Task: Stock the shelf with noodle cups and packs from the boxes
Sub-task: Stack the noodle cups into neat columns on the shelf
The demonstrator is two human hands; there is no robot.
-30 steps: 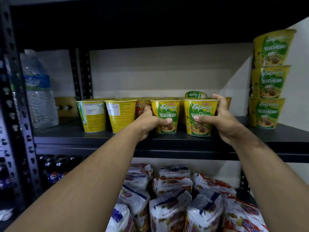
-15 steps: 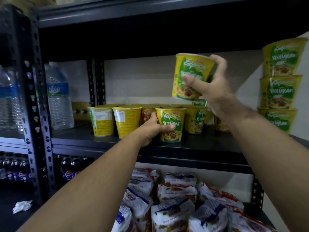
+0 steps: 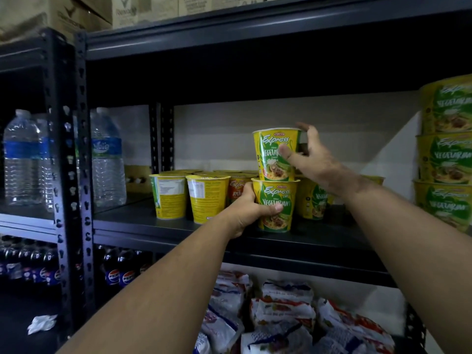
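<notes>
- Head view, forward and down across both forearms to the middle shelf (image 3: 319,238) of a dark metal rack.
- Left hand (image 3: 245,213): wrapped round the lower cup (image 3: 277,208), thumb across the label, probably bracing it so nothing slides while a second one goes on top.
- Right hand (image 3: 314,159): at the upper cup (image 3: 275,154), thumb on the label, fingers spread past the rim; whether gripping or letting go, cannot tell.
- Upper cup seated upright on the lower one's lid, near the shelf's front edge; likely stacked to use the height, like the stack of cups (image 3: 447,149) at far right.
- More cups (image 3: 189,195) in a row just left and behind, labels turned various ways.
- Noodle packs (image 3: 281,310) heaped on the shelf below.
- Water bottles (image 3: 107,159) and cola bottles (image 3: 120,274) in the bay to the left; cardboard boxes (image 3: 76,11) on top of the rack.
</notes>
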